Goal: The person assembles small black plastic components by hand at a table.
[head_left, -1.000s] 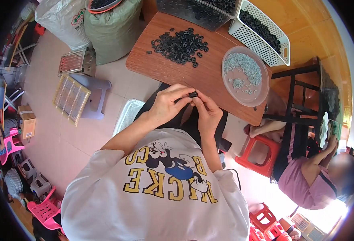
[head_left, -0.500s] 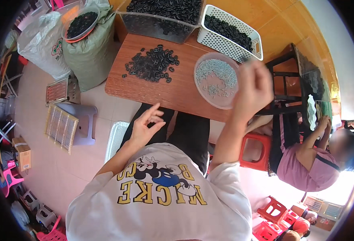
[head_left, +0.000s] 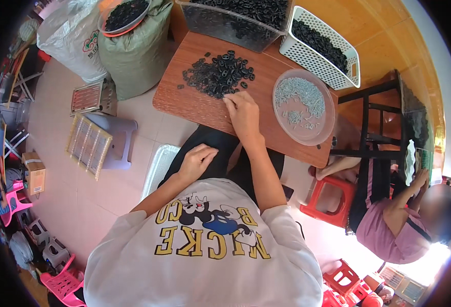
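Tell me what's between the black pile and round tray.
The head view shows only bare tabletop between the pile of black pieces and the round plastic tray.

I hold my bare right hand [head_left: 244, 113] outstretched on its bare forearm [head_left: 263, 176], fingers [head_left: 230, 99] bent downward; my bare left hand [head_left: 195, 163] sits back, loosely curled.

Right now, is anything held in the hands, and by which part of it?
The right hand is at the black pile; whether it grips anything cannot be told. Nothing shows in the left hand.
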### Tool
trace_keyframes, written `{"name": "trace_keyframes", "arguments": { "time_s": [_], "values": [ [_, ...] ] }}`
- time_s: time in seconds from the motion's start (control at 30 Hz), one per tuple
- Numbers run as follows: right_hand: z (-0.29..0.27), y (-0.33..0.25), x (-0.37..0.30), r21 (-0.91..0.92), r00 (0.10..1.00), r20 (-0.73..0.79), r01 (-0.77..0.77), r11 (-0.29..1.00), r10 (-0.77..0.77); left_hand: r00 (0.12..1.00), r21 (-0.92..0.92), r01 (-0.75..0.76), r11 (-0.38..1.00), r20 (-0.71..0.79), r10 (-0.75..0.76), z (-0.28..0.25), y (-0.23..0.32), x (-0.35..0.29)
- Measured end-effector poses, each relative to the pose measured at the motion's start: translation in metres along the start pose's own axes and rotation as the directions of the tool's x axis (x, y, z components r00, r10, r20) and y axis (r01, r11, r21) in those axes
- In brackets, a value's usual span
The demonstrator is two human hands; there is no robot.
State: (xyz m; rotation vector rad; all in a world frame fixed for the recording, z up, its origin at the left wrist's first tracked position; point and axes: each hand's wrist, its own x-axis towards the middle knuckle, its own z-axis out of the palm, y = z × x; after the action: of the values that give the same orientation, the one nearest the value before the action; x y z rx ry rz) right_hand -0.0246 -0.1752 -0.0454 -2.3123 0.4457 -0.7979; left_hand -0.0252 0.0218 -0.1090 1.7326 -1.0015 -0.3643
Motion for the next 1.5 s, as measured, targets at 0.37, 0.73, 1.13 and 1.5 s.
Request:
{"name": "trace_keyframes", "arguments": {
  "time_s": [0.37,0.73,1.13,1.5],
  "values": [
    [0.005,0.003,0.0,-0.264,0.997,-0.01,0.068,0.962,-0.074,1.0,0.023,0.009,1.0,-0.009,-0.009,0.001,0.005,0.003],
    [-0.058,-0.008,-0.13,0.28,0.957,-0.152,-0.197,0.939,0.246,0.941,-0.336,0.333,0.881,0.053,-0.336,-0.006,0.065,0.064],
    [-0.051,0.043,-0.181,0.398,0.879,-0.158,-0.36,0.844,0.45,0.916,0.321,-0.342,0.883,0.325,0.236,0.088,0.117,0.185],
    [-0.056,0.05,-0.181,0.43,0.888,-0.209,-0.292,0.854,0.409,0.862,0.607,-0.181,0.773,0.477,-0.173,0.127,0.132,0.207]
  ]
}}
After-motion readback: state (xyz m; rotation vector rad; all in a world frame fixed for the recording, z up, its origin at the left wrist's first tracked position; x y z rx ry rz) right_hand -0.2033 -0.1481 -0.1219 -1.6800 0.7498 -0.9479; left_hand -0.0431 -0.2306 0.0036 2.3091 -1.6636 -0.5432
